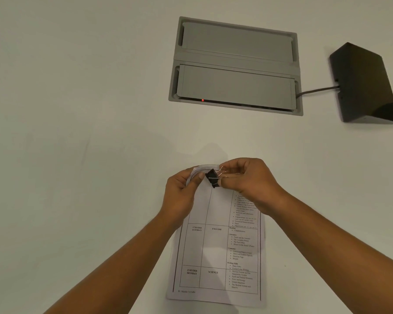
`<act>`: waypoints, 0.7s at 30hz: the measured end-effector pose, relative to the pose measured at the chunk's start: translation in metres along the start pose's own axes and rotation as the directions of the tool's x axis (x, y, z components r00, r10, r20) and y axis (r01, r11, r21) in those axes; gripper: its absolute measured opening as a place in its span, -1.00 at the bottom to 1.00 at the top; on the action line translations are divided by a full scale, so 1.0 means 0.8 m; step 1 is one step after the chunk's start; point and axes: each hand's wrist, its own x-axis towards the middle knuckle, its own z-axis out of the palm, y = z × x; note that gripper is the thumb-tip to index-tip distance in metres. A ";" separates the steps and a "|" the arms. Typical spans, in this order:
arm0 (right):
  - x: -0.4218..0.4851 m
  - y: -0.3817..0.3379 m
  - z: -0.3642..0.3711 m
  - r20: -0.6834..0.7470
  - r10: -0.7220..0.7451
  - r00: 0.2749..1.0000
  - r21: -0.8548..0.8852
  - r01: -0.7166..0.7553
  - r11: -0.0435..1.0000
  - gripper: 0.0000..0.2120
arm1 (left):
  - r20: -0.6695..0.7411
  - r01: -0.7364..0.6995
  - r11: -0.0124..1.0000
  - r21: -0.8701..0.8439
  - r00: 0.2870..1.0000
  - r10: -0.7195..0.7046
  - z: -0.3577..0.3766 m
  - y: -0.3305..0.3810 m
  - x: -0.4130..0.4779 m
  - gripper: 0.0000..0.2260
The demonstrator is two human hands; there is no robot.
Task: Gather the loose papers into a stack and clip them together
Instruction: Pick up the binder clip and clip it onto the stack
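Observation:
A stack of printed papers with a timetable lies on the white table, its far end lifted and curled. My left hand grips that far edge from the left, thumb on top. My right hand pinches the wire handles of a black binder clip. The clip sits at the top edge of the papers, between my two thumbs. Whether its jaws are around the sheets cannot be made out.
A grey recessed cable box with two flaps and a small red light is set into the table beyond the papers. A black wedge-shaped device stands at the far right, its cable running into the box.

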 end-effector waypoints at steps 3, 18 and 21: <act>-0.001 -0.002 -0.004 0.009 -0.012 1.000 0.005 0.012 1.000 -0.69 | 0.012 -0.001 1.000 -0.006 1.000 0.001 -0.001 0.000 0.000 -0.79; 0.011 -0.022 -0.017 0.041 -0.318 0.947 -0.382 0.309 0.871 -0.68 | -0.049 -0.044 0.998 0.045 0.998 0.047 -0.004 -0.003 0.003 -0.87; 0.013 -0.027 -0.023 0.056 -0.401 0.914 -0.425 0.385 0.819 -0.78 | -0.088 -0.006 0.999 -0.033 0.996 0.003 -0.003 0.001 0.002 -0.87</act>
